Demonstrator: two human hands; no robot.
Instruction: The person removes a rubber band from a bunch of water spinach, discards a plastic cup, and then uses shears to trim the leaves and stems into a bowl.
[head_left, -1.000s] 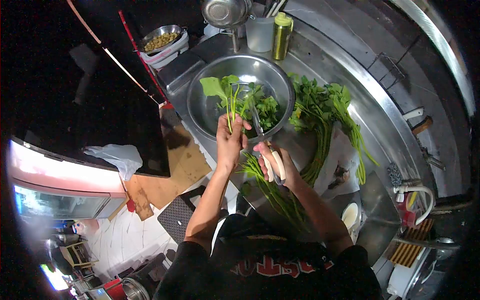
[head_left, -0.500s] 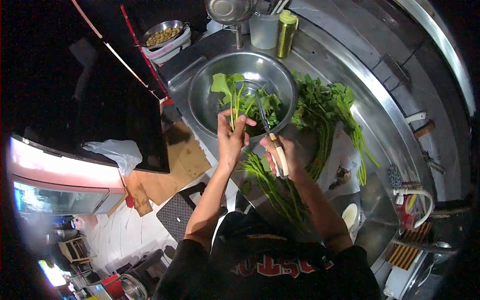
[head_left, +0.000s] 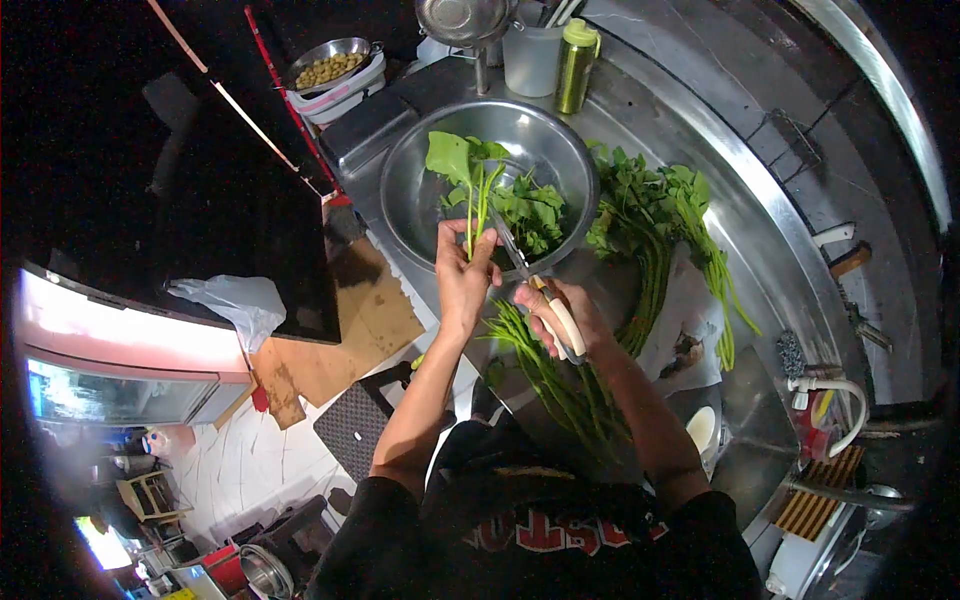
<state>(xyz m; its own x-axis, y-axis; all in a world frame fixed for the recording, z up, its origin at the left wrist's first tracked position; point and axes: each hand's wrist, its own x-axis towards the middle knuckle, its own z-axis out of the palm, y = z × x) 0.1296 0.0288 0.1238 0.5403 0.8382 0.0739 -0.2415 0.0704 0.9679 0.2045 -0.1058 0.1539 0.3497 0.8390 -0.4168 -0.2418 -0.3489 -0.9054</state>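
Leafy green stems (head_left: 474,200) stand upright in my left hand (head_left: 464,270), pinched between thumb and fingers over the near rim of a large steel bowl (head_left: 400,225). My right hand (head_left: 565,315) is wrapped round the pale handles of scissors (head_left: 514,248), whose blades point up and left close to the stems. Cut leaves (head_left: 535,212) lie inside the bowl. Below my right hand, bare green stems (head_left: 550,385) are spread on the steel counter. Bunches of leafy greens (head_left: 650,225) rest right of the bowl.
Behind the bowl are a grey bucket (head_left: 531,62), a green bottle (head_left: 576,68) and a strainer (head_left: 464,18). A bowl of small round yellowish items (head_left: 328,68) sits at the back left. At the right are a faucet (head_left: 850,395) and a white oval dish (head_left: 702,428).
The scissors have swung left, and their blades are now beside the held stems. My right hand has shifted slightly with them, while my left hand keeps its grip.
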